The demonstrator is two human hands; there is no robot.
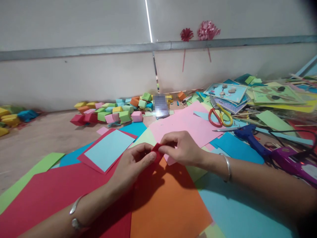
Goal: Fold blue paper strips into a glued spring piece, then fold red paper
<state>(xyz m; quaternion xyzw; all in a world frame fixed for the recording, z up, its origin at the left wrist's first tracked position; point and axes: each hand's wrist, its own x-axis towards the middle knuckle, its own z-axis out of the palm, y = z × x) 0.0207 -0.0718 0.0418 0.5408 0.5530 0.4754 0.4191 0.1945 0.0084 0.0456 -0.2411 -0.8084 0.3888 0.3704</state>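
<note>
A small folded piece of red paper [158, 155] is pinched between both hands, above an orange sheet [168, 198]. My left hand [135, 163] grips its left side with thumb and fingertips. From the right, my right hand [182, 148] closes its thumb and fingers on the paper's upper edge. Part of the folded paper is hidden behind the fingers. Under the left arm spreads a large red sheet [56, 191]. Beyond the left hand lies a light blue rectangle [109, 150] on a red one. Pink sheets [178, 122] lie beyond the right hand.
Several coloured paper cubes [125, 115] sit at the back. To the right are scissors [220, 115], a blue glue gun [252, 138], a purple glue gun [294, 162] with a cable, and decorated cards [225, 91]. Paper flowers [208, 31] hang on the wall rail [99, 49].
</note>
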